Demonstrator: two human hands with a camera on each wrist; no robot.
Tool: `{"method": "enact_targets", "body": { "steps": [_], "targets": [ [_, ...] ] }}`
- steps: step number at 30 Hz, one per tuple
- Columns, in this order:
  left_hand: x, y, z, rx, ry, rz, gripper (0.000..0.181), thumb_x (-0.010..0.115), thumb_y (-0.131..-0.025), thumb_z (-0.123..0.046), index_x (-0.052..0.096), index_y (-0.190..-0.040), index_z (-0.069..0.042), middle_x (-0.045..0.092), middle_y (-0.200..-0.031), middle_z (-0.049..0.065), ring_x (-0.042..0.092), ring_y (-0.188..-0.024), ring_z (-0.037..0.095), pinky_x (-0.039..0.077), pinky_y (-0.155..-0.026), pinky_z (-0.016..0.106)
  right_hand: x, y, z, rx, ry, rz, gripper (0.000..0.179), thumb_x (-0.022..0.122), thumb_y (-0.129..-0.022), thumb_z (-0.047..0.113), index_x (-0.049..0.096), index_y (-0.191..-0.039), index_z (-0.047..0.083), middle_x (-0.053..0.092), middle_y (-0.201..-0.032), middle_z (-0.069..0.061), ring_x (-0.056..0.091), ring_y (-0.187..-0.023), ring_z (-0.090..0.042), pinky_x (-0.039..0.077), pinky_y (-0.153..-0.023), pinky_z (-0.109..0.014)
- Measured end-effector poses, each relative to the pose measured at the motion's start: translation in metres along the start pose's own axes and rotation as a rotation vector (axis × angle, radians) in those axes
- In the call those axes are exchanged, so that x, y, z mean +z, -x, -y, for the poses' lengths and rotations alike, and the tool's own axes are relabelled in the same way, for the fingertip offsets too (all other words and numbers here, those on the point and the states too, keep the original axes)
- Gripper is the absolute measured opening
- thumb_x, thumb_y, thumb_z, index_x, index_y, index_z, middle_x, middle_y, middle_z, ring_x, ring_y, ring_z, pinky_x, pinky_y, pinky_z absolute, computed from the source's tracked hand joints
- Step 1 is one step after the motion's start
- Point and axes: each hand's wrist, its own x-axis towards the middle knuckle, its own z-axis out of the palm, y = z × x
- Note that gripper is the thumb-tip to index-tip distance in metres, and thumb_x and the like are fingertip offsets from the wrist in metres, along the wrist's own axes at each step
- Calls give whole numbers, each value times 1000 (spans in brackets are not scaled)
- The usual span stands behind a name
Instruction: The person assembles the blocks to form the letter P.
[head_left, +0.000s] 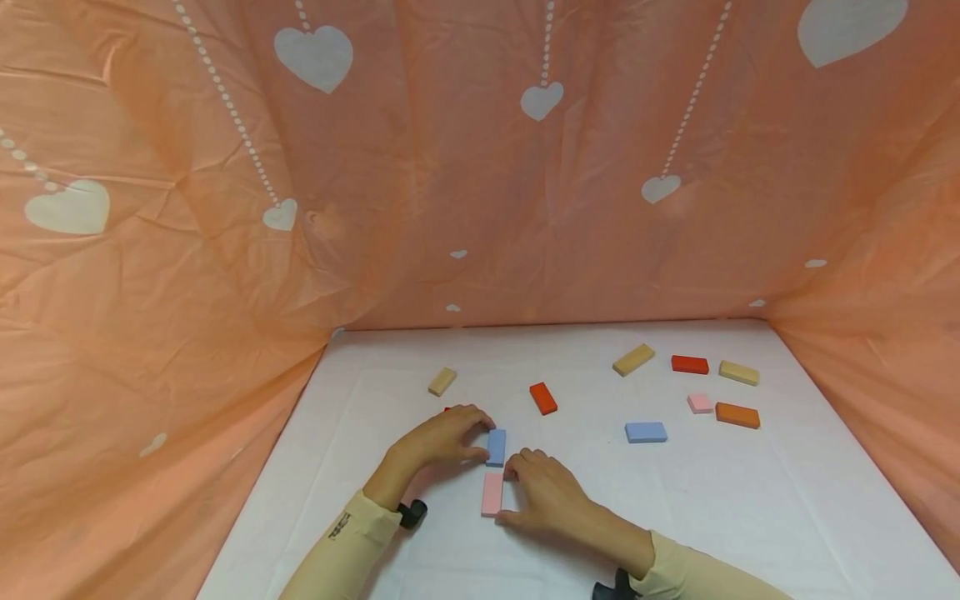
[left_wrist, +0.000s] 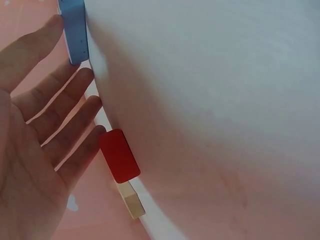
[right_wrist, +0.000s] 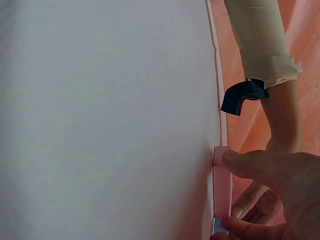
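Note:
A blue block (head_left: 496,447) lies lengthwise away from me on the white table, and my left hand (head_left: 446,435) pinches it between thumb and index finger from its left side. In the left wrist view the other fingers of that hand spread below the blue block (left_wrist: 76,35). Just nearer to me, almost in line with it, is a pink block (head_left: 492,494). My right hand (head_left: 551,493) holds this one from the right, thumb at the near end and index finger at the far end. The right wrist view shows the thumb against the pink block (right_wrist: 222,185).
A red block (left_wrist: 120,156) stands near the left hand's little finger, mostly hidden from above. Beyond are a tan block (head_left: 442,382) and a red block (head_left: 543,398). Farther right lie another blue block (head_left: 646,432), an orange block (head_left: 738,415), a small pink block (head_left: 700,403) and several more.

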Motion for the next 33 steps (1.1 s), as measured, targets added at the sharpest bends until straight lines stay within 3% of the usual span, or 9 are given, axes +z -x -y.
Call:
{"method": "enact_targets", "body": {
  "steps": [11,33],
  "targets": [
    [-1,1,0,16,-12,17,44,87,-92,-25,71,-129,-8,70,-128,4,62,-125,25,49,-114,44,-2,2,1,-35,6,-44,51,97,-75,44,67,-102,14,62,-98,5,53,-86,-13,49,-72,-28],
    [-1,5,0,58,-32,12,43,89,-90,-25,71,-126,-9,70,-126,3,63,-124,24,50,-112,40,-1,1,0,-40,0,-51,50,97,-76,44,66,-101,13,62,-97,4,53,-86,-13,49,-72,-29]
  ]
}}
